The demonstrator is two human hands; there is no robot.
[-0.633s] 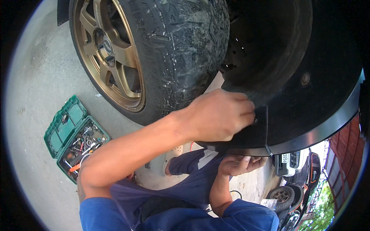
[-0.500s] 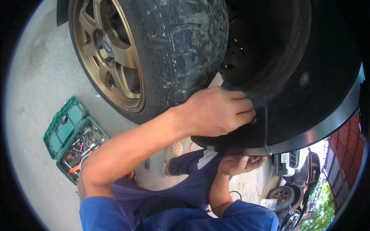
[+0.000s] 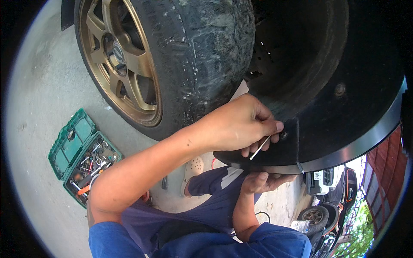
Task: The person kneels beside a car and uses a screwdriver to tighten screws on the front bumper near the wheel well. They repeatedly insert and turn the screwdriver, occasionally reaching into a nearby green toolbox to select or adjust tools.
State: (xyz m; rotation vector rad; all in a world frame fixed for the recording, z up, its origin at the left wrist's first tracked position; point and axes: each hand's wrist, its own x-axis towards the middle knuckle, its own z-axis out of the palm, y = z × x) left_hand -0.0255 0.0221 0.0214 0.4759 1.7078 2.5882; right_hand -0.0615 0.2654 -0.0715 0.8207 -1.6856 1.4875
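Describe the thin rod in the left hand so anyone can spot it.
Find the big tyre on the bronze wheel, then the black wheel-arch panel to its right. The left hand reaches across to that panel. The thin rod slants down-left from that hand: pale, straight and slim, unlike the small round dark fitting beside the hand.

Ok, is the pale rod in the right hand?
No, the left hand holds the pale rod; the right hand is at the panel rim.
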